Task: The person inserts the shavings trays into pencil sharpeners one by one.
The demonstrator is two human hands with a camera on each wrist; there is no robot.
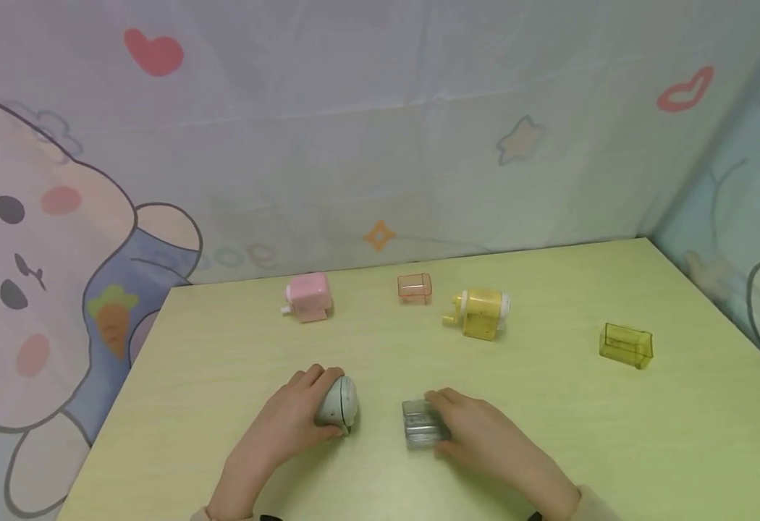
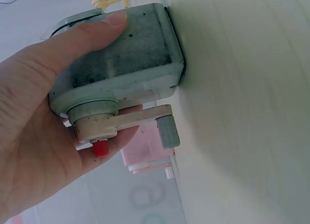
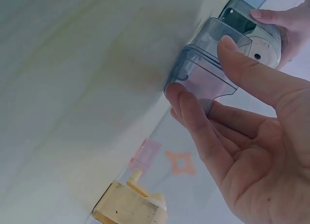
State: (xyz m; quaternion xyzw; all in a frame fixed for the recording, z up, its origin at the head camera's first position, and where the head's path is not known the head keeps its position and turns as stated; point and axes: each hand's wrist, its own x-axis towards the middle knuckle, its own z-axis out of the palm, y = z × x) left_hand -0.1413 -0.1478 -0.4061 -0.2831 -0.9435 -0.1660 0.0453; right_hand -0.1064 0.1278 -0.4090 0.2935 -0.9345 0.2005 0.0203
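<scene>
My left hand grips a grey-green hand-crank pencil sharpener, its round white face turned to the right. In the left wrist view the thumb lies along the dark, smudged body of the sharpener, and the crank with its grey knob and red tip sticks out. To the right, my right hand holds a clear grey-blue shavings drawer between thumb and fingers. The right wrist view shows the hollow drawer close in front of the sharpener, with a gap between them in the head view.
A pink sharpener stands at the back left, and a clear pinkish-orange drawer lies at the back middle. Right of it is a yellow sharpener, and farther right a clear yellow drawer. A printed curtain hangs behind the table.
</scene>
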